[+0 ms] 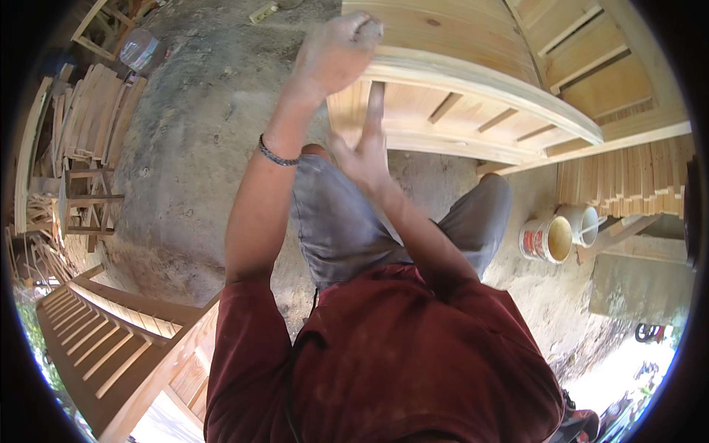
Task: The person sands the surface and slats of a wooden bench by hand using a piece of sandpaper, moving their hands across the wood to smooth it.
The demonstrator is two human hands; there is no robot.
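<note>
A pale wooden furniture piece (480,85) with a curved rail and slotted panel stands in front of me. My left hand (336,55) is closed in a fist at its left end, above the rail. Greyish matter shows at the knuckles, and what the fingers hold, if anything, is hidden. Lower down, my right hand (363,151) rests against the end upright (349,107), thumb and fingers spread apart and stretched along the wood. Slight motion blur softens the right hand. A dark braided bracelet (277,153) circles my left wrist.
Two buckets (546,240) stand on the floor at right, below stacked wooden slats (628,173). Cut boards (96,111) and a small wooden frame (90,199) lie at left. A slatted wooden piece (103,340) is at lower left. A clear plastic bottle (139,49) lies far left.
</note>
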